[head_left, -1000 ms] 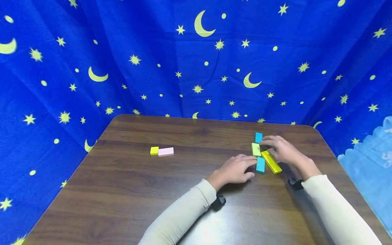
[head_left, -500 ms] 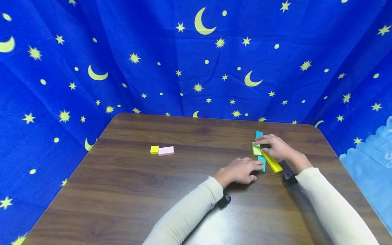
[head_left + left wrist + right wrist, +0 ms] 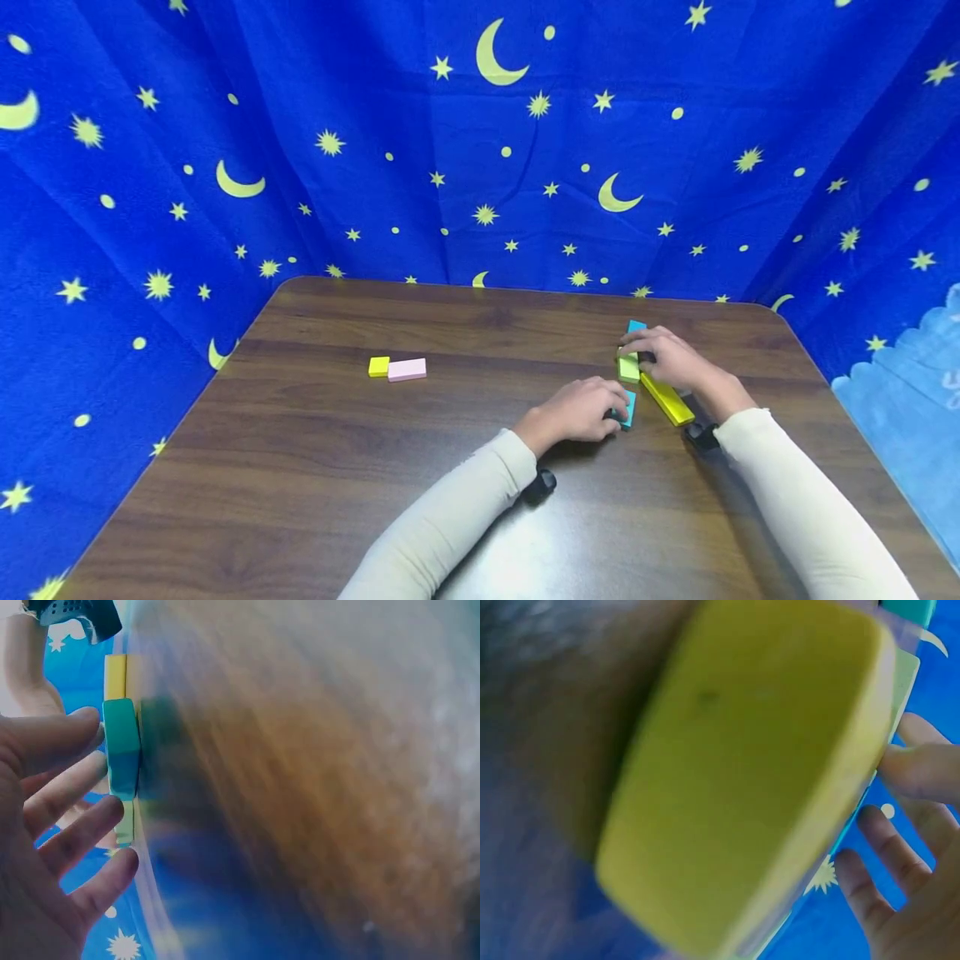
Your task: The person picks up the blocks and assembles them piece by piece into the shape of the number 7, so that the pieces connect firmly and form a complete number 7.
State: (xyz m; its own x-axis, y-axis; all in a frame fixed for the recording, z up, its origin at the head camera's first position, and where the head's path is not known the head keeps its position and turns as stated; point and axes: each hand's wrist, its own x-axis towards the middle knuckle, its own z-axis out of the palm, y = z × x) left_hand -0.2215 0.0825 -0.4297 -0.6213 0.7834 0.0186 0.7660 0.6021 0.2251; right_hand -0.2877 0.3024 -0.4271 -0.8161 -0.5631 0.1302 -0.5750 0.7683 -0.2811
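Note:
My left hand [image 3: 581,410] pinches the near blue block [image 3: 630,410], fingers bent over its top and left side. In the left wrist view that block [image 3: 122,750] appears teal, with the thumb and index fingertips right at it. My right hand [image 3: 671,358] straddles the light green block [image 3: 628,369], index finger at its far left corner and thumb on the right side. Beyond it, a second blue block [image 3: 637,325] is partly covered by the right fingers. A long yellow block [image 3: 667,400] lies slanted beneath the right palm and looms large in the right wrist view.
On the left of the wooden table [image 3: 315,467], a small yellow block [image 3: 378,367] lies against a pink block [image 3: 407,370]. A blue curtain [image 3: 420,150] with moons and stars hangs behind the table's far edge. Both wrists wear black cameras.
My right hand has moved left from beside the blocks onto the light green one. My left hand reached right over the near blue block, then drew back left, shifting it slightly left.

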